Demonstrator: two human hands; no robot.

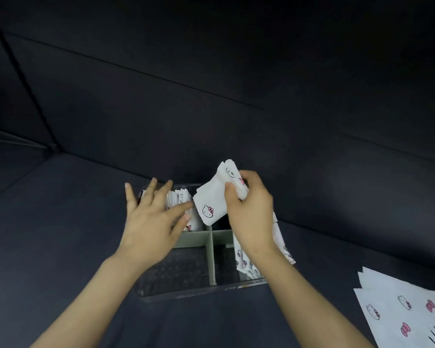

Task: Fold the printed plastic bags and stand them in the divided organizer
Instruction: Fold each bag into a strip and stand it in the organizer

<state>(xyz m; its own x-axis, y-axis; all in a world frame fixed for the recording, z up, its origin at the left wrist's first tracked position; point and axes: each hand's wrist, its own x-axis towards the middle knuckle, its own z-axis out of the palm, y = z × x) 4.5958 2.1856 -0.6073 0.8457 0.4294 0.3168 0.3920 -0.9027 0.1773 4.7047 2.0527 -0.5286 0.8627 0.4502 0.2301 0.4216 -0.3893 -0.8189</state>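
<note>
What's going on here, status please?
Right hand grips folded bag above organizer. Left hand open, parting stored bags. Nothing blocking.

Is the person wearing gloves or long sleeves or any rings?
No gloves, sleeves or rings show. The left hand and right hand are bare, and both forearms are uncovered down to the picture's edge. No watch or bracelet shows. The fingernails look short and plain.
</note>
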